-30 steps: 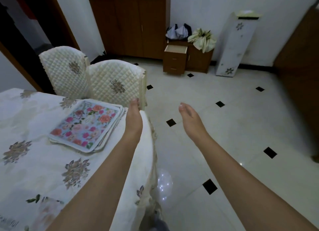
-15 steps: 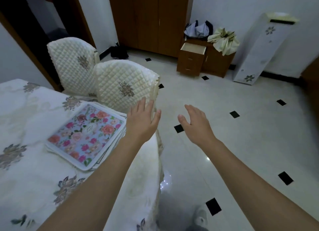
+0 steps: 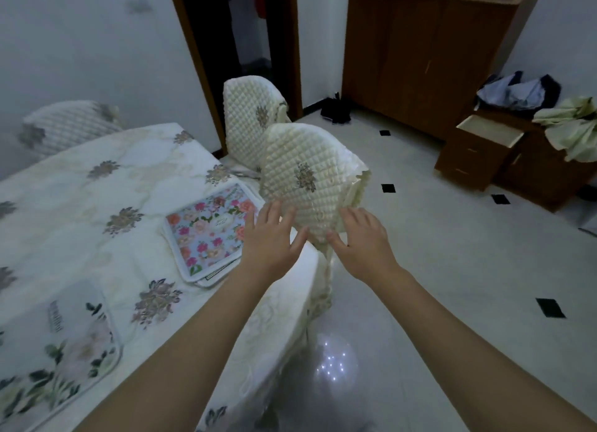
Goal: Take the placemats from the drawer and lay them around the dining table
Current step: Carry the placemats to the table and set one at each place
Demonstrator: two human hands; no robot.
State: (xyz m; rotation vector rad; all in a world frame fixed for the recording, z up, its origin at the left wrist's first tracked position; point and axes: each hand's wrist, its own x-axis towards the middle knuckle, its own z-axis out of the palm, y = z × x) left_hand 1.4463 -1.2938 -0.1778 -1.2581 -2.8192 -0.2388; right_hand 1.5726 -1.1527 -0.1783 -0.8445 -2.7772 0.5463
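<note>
Both grips wide open, left hand (image 3: 269, 241) and right hand (image 3: 363, 237) spread at the quilted chair back (image 3: 307, 173). Placemat stack (image 3: 206, 234) sits on the desk (image 3: 97, 189), at my 10 o'clock.

Both hands now reach farther forward than half a second ago: the left hand (image 3: 269, 237) and the right hand (image 3: 361, 237), fingers spread, come up against the lower part of the cream quilted chair back (image 3: 307, 179), whereas a second ago they hang apart in the air. The head view swings left, bringing a pale floral placemat (image 3: 58, 360) into sight.
</note>
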